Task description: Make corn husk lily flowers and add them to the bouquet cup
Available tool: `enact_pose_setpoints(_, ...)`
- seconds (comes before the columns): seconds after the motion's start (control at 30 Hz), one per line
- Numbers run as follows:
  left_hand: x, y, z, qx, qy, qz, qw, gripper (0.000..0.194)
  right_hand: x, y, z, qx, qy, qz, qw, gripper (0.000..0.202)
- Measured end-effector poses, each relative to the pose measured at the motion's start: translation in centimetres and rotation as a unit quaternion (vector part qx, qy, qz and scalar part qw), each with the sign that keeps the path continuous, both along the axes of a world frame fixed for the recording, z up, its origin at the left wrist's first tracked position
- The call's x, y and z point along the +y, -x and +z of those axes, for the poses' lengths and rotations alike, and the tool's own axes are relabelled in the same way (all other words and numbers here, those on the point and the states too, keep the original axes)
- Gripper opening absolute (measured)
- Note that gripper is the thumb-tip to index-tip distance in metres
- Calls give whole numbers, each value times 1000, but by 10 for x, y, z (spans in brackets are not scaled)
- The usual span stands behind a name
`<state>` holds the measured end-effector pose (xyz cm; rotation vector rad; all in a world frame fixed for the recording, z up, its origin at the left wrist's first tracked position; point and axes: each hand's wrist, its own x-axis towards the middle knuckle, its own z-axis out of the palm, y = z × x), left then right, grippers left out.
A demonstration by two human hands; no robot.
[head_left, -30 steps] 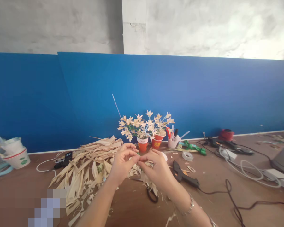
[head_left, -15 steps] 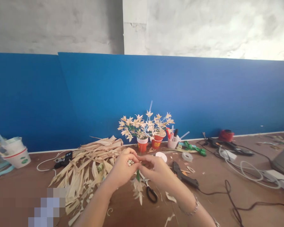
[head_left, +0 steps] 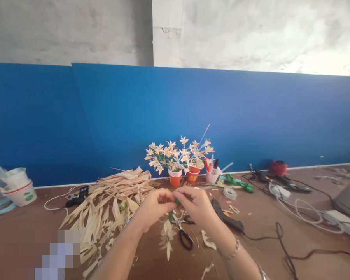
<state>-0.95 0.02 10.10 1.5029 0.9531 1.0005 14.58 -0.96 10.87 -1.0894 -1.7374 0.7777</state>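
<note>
A pale artificial flower (head_left: pixel 167 235) hangs head down below my hands, on a green-wrapped stem (head_left: pixel 170 216). My left hand (head_left: pixel 153 206) pinches the stem from the left, its thumb and fingertips together. From the right, my right hand (head_left: pixel 197 204) is closed at the same spot, thumb and forefinger pressed on a green bit at the stem. My fingers hide the exact grip. A thin pale rod (head_left: pixel 204 133) slants up behind and lines up with my fingertips. Scissors (head_left: pixel 186 239) with black handles lie on the table just beneath my right hand.
Dried husk strips (head_left: pixel 105 210) are heaped at left. Red paper cups (head_left: pixel 175 180) with pale flowers stand ahead, beside a white cup (head_left: pixel 212 177) of tools. A black glue gun (head_left: pixel 227 217), clear tape roll (head_left: pixel 230 193) and cables (head_left: pixel 306 212) lie at right. A blue partition (head_left: pixel 175 109) stands behind.
The thin pale rod has tilted to the right. My hands have shifted slightly right and down, and the hanging flower sits a little lower. More of the scissors shows.
</note>
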Motion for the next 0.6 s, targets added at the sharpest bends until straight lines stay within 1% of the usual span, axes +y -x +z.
enact_pose_setpoints(0.07,0,-1,-1,-23,28,9,999,13,2,-2,0,13,26,2,1000,25)
enact_pose_setpoints(0.13,0,-2,-1,-27,28,25,999,13,3,-4,1,4,48,8,999,21)
enact_pose_setpoints(0.23,0,-5,-2,-5,2,56,998,11,4,-8,2,-25,80,23,996,15)
enact_pose_setpoints(0.3,0,-8,-4,20,-26,82,996,8,4,-9,3,-42,83,10,996,14)
enact_pose_setpoints(0.4,-1,-14,-11,70,-74,129,986,8,4,-8,3,-64,61,-30,996,16)
enact_pose_setpoints(0.5,-1,-19,-17,107,-128,180,969,11,4,-4,-1,-110,8,-76,991,17)
enact_pose_setpoints(0.57,0,-19,-20,93,-126,196,968,13,3,-1,-4,-157,-40,-104,981,17)
enact_pose_setpoints(0.6,2,-19,-21,79,-109,189,973,14,3,0,-5,-175,-59,-112,976,17)
